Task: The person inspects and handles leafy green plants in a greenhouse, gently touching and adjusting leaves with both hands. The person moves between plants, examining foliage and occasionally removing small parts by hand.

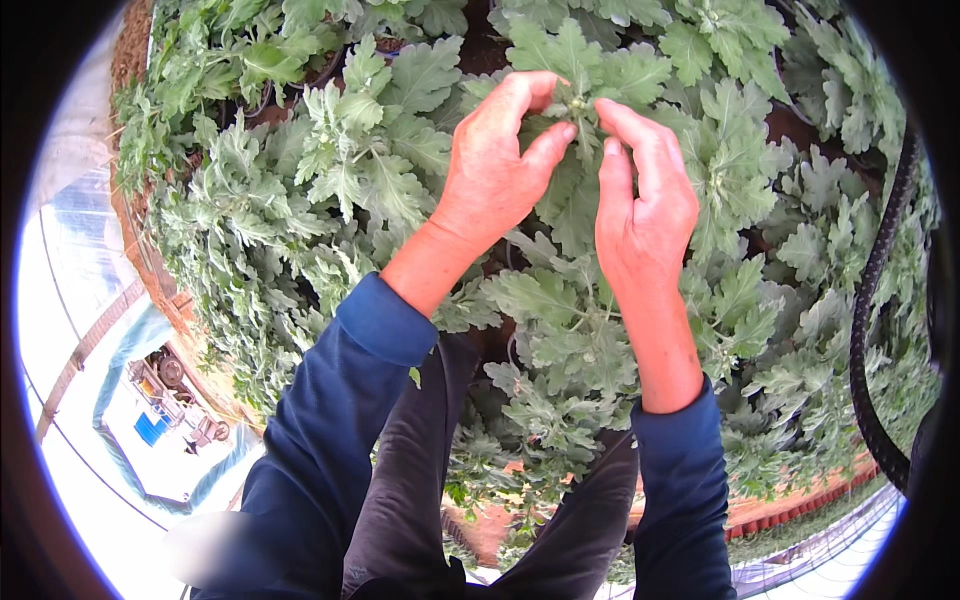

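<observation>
In the head view a chrysanthemum-like plant point(562, 56) with lobed green leaves stands before me. Its growing tip point(577, 103), with a cluster of small buds, lies between my two hands. On its left side is my left hand point(510, 135), index finger curled and thumb apart from it, the thumb tip close to a small leaf. From the right, my right hand point(649, 176) curves toward the same tip with thumb and forefinger a little apart. I see nothing held in either hand. The stem below is hidden by leaves.
Similar potted plants point(390, 157) crowd around on all sides, some pot rims showing. A black braided cable or strap point(874, 285) hangs at the right. My trousered legs point(405, 465) straddle the foliage. A wheeled machine point(176, 390) stands beyond an opening at left.
</observation>
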{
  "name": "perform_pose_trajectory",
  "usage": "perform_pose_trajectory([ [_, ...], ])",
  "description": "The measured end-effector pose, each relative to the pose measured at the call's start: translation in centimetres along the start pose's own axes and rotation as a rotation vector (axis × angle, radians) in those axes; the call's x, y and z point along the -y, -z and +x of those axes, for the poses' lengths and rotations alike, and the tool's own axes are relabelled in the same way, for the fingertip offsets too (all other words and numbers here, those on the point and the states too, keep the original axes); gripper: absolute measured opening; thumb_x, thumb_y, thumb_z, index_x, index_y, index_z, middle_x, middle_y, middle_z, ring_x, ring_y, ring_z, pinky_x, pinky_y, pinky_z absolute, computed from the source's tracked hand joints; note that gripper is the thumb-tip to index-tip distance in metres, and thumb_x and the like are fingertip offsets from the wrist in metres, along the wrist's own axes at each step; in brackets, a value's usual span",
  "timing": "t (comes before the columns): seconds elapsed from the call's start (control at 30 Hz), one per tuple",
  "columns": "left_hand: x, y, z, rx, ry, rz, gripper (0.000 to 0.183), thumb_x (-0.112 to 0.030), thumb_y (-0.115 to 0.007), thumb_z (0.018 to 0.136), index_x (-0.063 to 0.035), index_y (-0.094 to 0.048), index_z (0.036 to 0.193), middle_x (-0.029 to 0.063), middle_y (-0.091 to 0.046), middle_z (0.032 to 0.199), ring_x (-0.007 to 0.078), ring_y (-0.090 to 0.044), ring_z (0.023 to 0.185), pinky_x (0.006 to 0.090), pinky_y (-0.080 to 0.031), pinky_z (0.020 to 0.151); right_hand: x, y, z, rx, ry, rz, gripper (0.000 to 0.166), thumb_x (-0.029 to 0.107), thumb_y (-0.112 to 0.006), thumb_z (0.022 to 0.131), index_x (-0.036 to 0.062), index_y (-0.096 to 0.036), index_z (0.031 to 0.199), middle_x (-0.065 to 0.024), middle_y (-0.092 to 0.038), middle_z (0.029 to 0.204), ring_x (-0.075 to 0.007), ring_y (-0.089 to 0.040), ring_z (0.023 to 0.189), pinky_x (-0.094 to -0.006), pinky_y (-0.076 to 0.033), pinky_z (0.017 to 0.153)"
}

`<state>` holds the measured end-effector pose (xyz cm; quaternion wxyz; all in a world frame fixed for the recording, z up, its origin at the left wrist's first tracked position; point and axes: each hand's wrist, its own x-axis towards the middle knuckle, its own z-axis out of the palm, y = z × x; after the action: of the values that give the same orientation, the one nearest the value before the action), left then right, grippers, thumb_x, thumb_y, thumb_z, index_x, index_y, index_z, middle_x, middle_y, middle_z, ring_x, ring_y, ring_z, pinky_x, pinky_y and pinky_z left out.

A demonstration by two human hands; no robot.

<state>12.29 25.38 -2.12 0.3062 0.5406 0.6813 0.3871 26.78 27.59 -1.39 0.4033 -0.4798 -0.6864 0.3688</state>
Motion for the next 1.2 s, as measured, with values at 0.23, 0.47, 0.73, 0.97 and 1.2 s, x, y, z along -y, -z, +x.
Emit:
perform_pose_trajectory([
  [0.23, -0.2, -0.6, -0.4, 0.020, 0.052, -0.043, 0.030, -0.004, -0.071, 0.082, -0.0040, -0.062, 0.111, 0.0046, -0.067, 0.096, 0.0144, -0.059, 0.086, 0.0293, -0.050, 0.080, -0.4, -0.3, -1.0, 0.038, -0.166, 0.089, 0.027, -0.002, -0.057, 0.089, 0.0019, -0.064, 0.114, -0.0155, -0.065, 0.104, -0.0302, -0.064, 0.090, -0.0363, -0.051, 0.081],
  [0.47, 0.1, -0.7, -0.4, 0.017, 0.083, -0.087, 0.024, -0.006, -0.071, 0.083, -0.0039, -0.065, 0.106, 0.0031, -0.066, 0.088, 0.0118, -0.057, 0.080, 0.0279, -0.049, 0.074, -0.4, -0.1, -1.7, 0.062, -0.177, 0.040, 0.028, 0.001, -0.060, 0.087, 0.0026, -0.063, 0.115, -0.0157, -0.064, 0.105, -0.0309, -0.063, 0.092, -0.0368, -0.051, 0.082],
  [0.73, 0.1, -0.8, -0.4, 0.017, 0.106, -0.081, 0.022, -0.007, -0.070, 0.081, -0.0027, -0.064, 0.102, 0.0105, -0.066, 0.087, 0.0182, -0.061, 0.076, 0.0302, -0.051, 0.072, -0.4, 0.2, -2.5, 0.003, -0.101, -0.196, 0.025, 0.002, -0.060, 0.088, 0.0022, -0.063, 0.113, -0.0122, -0.063, 0.105, -0.0305, -0.061, 0.097, -0.0366, -0.049, 0.087],
  [0.97, 0.0, -0.7, -0.5, 0.018, 0.127, -0.097, 0.022, -0.007, -0.071, 0.081, -0.0025, -0.065, 0.102, 0.0084, -0.064, 0.082, 0.0161, -0.059, 0.073, 0.0296, -0.050, 0.070, -0.8, -0.3, -2.1, -0.015, -0.013, -0.099, 0.031, -0.003, -0.063, 0.084, 0.0067, -0.066, 0.113, -0.0146, -0.061, 0.105, -0.0291, -0.061, 0.091, -0.0367, -0.050, 0.078],
  [1.2, 0.2, -0.7, -0.7, 0.038, 0.139, -0.106, 0.019, -0.004, -0.069, 0.084, -0.0022, -0.065, 0.103, -0.0008, -0.061, 0.081, 0.0071, -0.052, 0.073, 0.0243, -0.047, 0.066, -1.4, 0.1, -1.9, 0.030, -0.009, -0.250, 0.028, 0.002, -0.064, 0.083, 0.0068, -0.065, 0.111, -0.0153, -0.060, 0.105, -0.0334, -0.059, 0.094, -0.0416, -0.049, 0.082],
])
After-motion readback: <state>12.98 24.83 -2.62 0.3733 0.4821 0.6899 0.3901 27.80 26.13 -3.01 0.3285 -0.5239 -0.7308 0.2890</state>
